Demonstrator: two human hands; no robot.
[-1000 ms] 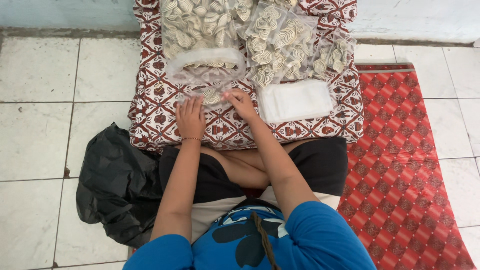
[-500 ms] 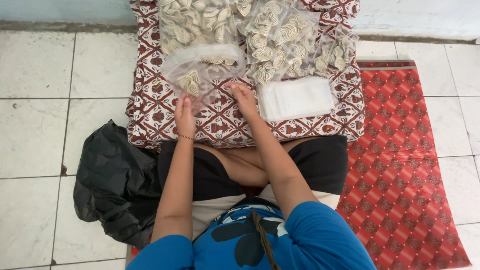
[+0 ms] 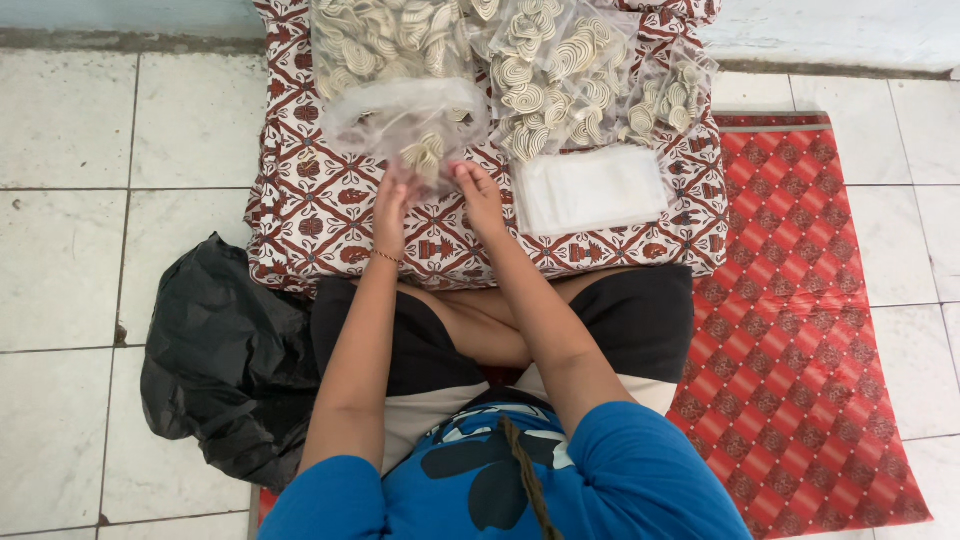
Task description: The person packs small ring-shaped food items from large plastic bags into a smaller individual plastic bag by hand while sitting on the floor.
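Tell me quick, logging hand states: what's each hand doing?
Left hand: closed on the clear plastic bag of spiral pieces.
Right hand: closed on the same bag's edge.

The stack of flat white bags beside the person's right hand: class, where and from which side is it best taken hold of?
Probably by the near long edge of the stack of white bags, coming from the person's side. It lies flat on the patterned cushion; filled snack bags crowd its far edge, and the right hand is close.

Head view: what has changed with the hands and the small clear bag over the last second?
Both hands have lifted the small clear bag off the patterned cushion. The left hand and right hand moved up and away from the body and now hold its lower edge, with a few pale spiral pieces inside. The filled bags, the stack of flat empty bags and the black bag stayed put.
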